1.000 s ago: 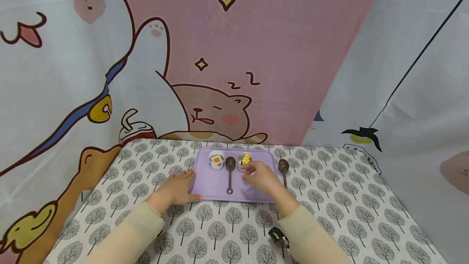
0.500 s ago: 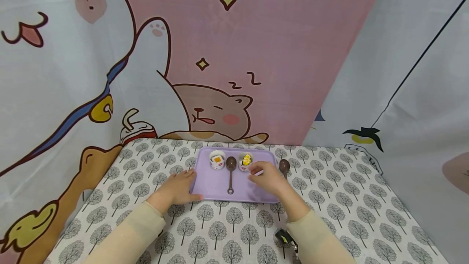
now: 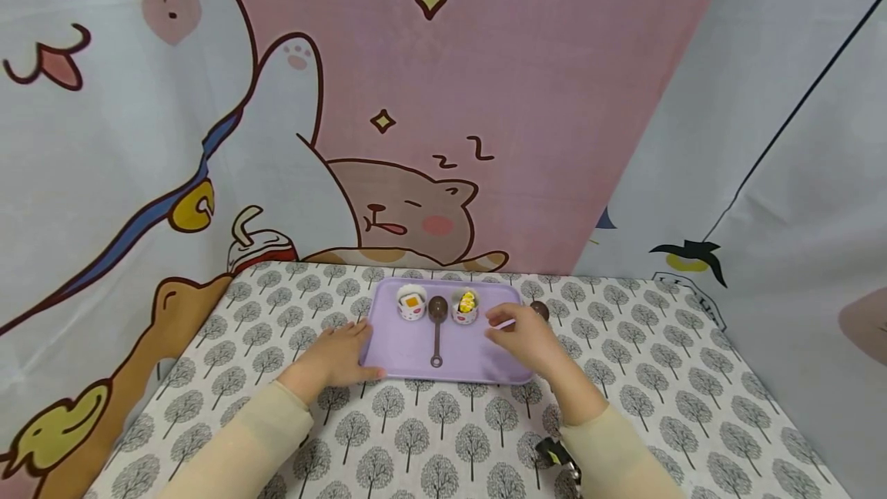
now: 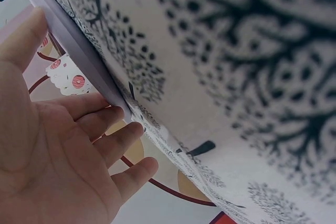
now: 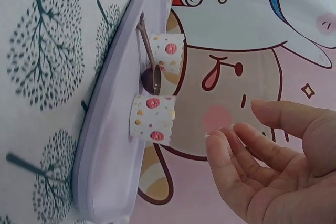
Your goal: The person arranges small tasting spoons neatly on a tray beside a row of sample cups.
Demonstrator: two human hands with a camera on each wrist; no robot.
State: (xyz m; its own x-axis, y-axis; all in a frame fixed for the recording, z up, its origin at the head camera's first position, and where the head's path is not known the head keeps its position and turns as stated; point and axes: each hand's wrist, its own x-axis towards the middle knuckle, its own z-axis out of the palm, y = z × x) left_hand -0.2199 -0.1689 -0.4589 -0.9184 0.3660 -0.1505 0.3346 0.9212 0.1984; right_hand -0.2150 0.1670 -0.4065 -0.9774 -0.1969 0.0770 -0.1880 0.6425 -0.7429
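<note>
1. Left hand [image 3: 337, 356]: fingers extended, thumb apart, laid against the left edge of the lilac tray [image 3: 402, 353], gripping nothing visible.
2. Right hand [image 3: 530, 339]: above tray's right side, fingers loosely bent, gap between thumb and fingertips, holding nothing.
3. Two printed paper cups, left cup [image 3: 412, 316] and right cup [image 3: 465, 318], upright near tray's far edge.
4. Brown spoon [image 3: 437, 333] between them; tight gaps, handle stops short of near edge.
5. Second brown spoon [image 3: 540, 309] just outside right edge on bench [image 3: 443, 441], mostly hidden by right hand.
6. Room: tray floor right of right cup.
</note>
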